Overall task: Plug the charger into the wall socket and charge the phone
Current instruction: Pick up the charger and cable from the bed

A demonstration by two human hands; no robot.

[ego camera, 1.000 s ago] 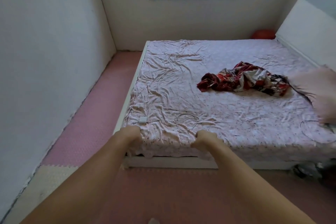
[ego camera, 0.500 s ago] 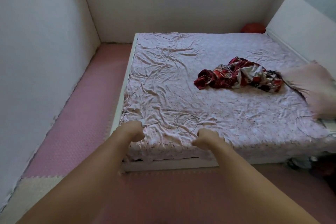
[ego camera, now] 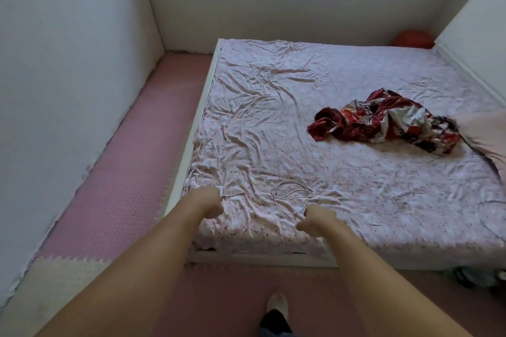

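A white charger brick (ego camera: 221,188) lies near the front left corner of the bed (ego camera: 301,117), mostly hidden under my left hand (ego camera: 206,201). That hand's curled fingers rest on it; whether they grip it is unclear. The charger's white cable (ego camera: 291,194) runs right from the brick into a loose coil on the sheet. My right hand (ego camera: 319,220) hovers just below and to the right of the coil, fingers loosely bent and holding nothing. Neither a phone nor a wall socket is in view.
A crumpled red patterned garment (ego camera: 383,120) lies on the bed's right half beside a pink pillow (ego camera: 487,128). A second thin cable (ego camera: 490,208) loops at the right edge. Pink foam mats (ego camera: 131,172) cover the floor between bed and left wall. My foot (ego camera: 276,305) stands before the bed.
I have stepped closer and the view has tilted down. My left hand has moved onto the charger brick, and my right hand has come closer to the coiled cable.
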